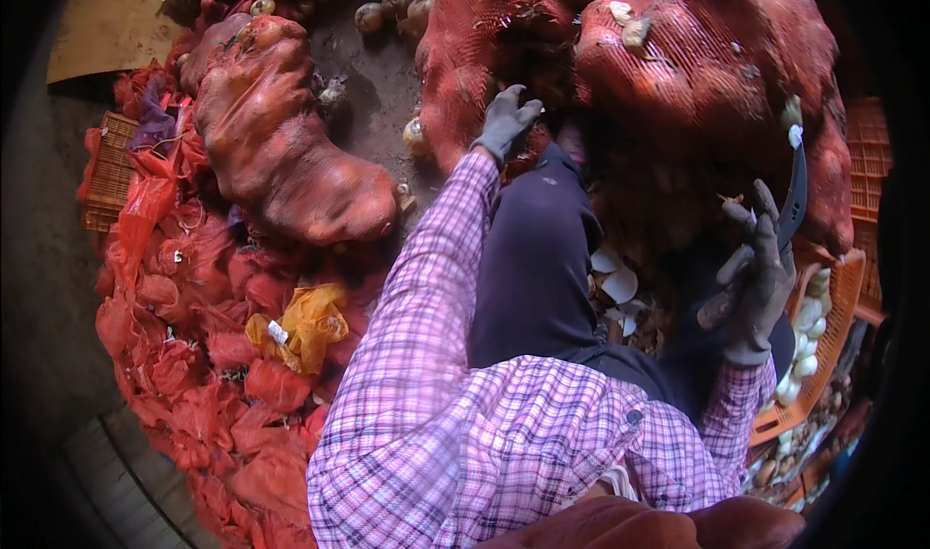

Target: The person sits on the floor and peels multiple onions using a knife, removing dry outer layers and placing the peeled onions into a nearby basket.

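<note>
My left hand [508, 121], in a grey glove, reaches to the dark mouth of a red mesh sack [454, 76]. Its fingers are apart and nothing shows in them. A knife [797, 185] with a dark, holed blade rises from my right hand [759, 280], also gloved; how the fingers wrap the handle is partly hidden. A white bit sits near the knife's upper end. Beside my right wrist, peeled white onions [806, 331] lie in an orange plastic crate [835, 345]. Pale onion pieces [620, 284] and skins lie between my legs.
Another full red mesh sack [712, 62] stands at the upper right, and one [283, 135] lies at the left. Empty red mesh bags [218, 374] are heaped on the left with a yellow bag [309, 327] on top. Unpeeled onions [368, 17] lie on the floor [363, 105].
</note>
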Action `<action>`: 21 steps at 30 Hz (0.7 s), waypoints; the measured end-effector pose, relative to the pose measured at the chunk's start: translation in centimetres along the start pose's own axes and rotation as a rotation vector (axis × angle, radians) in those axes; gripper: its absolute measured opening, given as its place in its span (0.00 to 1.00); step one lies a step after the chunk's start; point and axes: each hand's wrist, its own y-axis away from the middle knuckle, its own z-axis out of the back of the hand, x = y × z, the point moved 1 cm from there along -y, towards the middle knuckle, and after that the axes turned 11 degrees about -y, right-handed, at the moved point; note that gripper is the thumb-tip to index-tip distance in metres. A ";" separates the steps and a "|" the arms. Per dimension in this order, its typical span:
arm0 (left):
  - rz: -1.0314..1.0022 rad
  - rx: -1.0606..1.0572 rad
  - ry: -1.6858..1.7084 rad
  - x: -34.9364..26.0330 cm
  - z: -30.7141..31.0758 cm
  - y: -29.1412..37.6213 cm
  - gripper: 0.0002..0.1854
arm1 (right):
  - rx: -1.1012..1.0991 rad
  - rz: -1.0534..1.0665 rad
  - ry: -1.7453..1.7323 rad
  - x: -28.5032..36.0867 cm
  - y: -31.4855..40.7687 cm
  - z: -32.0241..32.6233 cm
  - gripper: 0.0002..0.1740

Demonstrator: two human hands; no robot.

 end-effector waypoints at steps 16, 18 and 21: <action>-0.083 0.218 -1.210 1.8 4.9 -7.1 0.19 | 0.009 -0.020 0.101 -0.8 -2.7 -1.7 0.22; -0.099 0.228 -1.216 1.7 4.1 -7.7 0.18 | -0.013 -0.078 0.094 -0.6 -2.8 -1.5 0.21; -0.133 0.174 -1.243 1.3 3.7 -6.1 0.18 | -0.001 -0.044 0.056 -0.8 -2.6 -1.1 0.21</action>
